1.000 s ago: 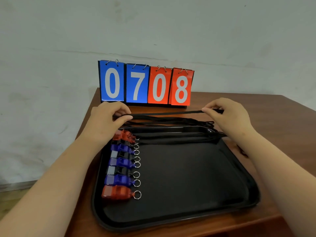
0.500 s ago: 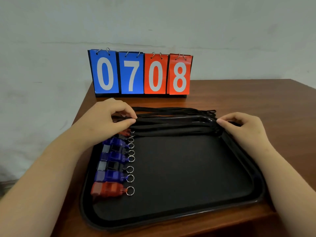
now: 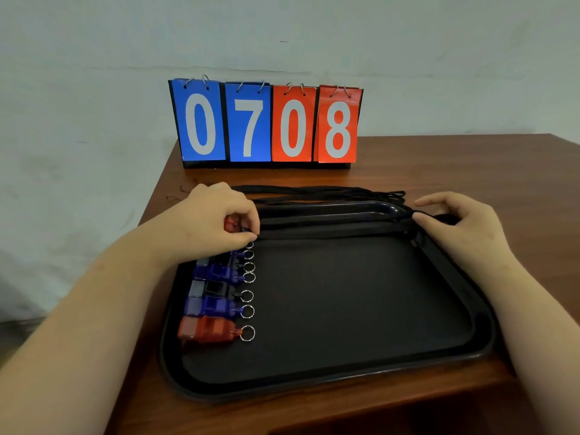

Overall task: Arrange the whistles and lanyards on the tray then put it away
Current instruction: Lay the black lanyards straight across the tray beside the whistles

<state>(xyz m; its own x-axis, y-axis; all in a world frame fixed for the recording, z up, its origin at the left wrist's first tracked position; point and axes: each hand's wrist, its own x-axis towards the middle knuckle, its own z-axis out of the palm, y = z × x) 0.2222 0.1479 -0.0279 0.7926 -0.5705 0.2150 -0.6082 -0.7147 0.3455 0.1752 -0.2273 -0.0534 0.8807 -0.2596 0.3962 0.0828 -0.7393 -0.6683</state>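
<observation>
Lanyard [image 3: 329, 227] lowered onto black tray [image 3: 314, 384] | left grip [image 3: 224, 219] pinches its end | right grip [image 3: 461, 222] over other end, hold unclear | tray holds whistles [image 3: 213, 309] in left row

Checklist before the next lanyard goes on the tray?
1. Whistles in a row along tray left side: ok.
2. Lanyards all inside tray: not ok, several lie beyond the far rim.
3. Left hand holding a lanyard end: cannot tell, fingers curl over the top red whistle.
4. Right hand gripping lanyard ends at right rim: ok.
5. Tray fully on table: ok.
</observation>
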